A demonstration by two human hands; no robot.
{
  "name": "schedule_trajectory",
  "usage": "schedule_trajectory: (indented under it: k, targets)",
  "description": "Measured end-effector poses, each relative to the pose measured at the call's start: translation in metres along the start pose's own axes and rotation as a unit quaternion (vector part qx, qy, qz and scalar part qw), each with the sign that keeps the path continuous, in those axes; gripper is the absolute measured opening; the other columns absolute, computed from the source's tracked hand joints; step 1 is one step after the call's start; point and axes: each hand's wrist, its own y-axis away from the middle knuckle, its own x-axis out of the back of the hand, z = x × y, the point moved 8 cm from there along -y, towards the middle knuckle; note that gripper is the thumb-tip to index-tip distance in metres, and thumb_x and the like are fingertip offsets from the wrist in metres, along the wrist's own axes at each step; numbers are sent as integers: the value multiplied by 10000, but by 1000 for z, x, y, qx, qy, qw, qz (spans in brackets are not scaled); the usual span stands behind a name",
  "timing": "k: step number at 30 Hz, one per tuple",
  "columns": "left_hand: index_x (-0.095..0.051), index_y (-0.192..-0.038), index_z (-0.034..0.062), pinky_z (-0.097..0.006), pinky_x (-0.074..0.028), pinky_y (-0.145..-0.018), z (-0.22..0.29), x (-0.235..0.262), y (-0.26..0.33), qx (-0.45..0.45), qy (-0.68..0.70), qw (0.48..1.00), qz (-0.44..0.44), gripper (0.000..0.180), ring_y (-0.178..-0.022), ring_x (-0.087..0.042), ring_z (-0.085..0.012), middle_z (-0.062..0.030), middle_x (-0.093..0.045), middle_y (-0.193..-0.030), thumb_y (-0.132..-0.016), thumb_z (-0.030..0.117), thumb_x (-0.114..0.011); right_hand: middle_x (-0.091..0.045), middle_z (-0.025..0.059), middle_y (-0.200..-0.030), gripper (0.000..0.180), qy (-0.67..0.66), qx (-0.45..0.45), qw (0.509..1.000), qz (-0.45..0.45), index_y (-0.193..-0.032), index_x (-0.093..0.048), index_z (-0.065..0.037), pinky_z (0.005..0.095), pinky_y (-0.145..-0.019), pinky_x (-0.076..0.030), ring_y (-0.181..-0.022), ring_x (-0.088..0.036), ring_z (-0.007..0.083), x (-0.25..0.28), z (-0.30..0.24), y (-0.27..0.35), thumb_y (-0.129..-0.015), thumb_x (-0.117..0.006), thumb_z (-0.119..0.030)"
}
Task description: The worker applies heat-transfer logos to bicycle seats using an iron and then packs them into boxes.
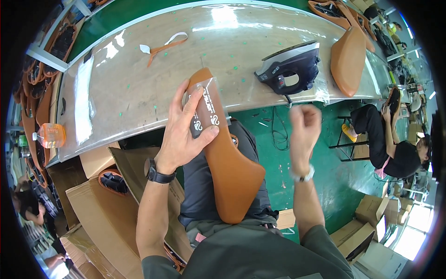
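A long brown padded seat (237,181) lies across my lap, its narrow end toward the workbench and its wide end toward my belly. Over the narrow end rests a clear film sheet (212,103) with white lettering. My left hand (183,123) holds this film against the seat, thumb and index finger on the film and the other fingers along the seat's left side. My right hand (305,122) is raised off to the right, its fingers curled closed and slightly blurred. Whether anything is inside them cannot be made out.
A dark clothes iron (290,69) stands on the film-covered workbench (139,88), beside another brown seat (348,60). An orange strip with white ends (165,48) lies farther back. Open cardboard boxes (104,209) stand at left. A seated co-worker (385,135) is at right.
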Motion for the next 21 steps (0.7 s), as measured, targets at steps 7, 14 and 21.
schedule_trajectory:
  k: [7,14,21]
  targets:
    - [-343,-1517,56,-484,-298,-1158,-5,-3,2,23,4,1000,-19,857,-1448,-267,-428,-251,-184,-1589,-832,421,-706,-613,131,-1118,677,89,47,994,-40,-1310,-471,84,332,-874,-494,-987,-596,193,-2,45,-84,-850,-783,-304]
    - [-357,-1513,79,-480,-318,-1150,-5,-4,0,26,5,999,-24,850,-1444,-279,-422,-237,-183,-1590,-819,402,-727,-643,12,-870,362,21,52,997,-54,-1034,-617,35,255,-703,-484,-774,-557,89,-18,20,-95,-869,-773,-247]
    - [-400,-1489,84,-484,-331,-1142,-6,-5,-1,29,24,999,-18,836,-1435,-295,-421,-235,-188,-1588,-779,348,-754,-720,141,-792,538,366,296,857,-211,-959,-669,8,331,-674,-562,-694,-715,234,-24,-148,-67,-647,-934,-342]
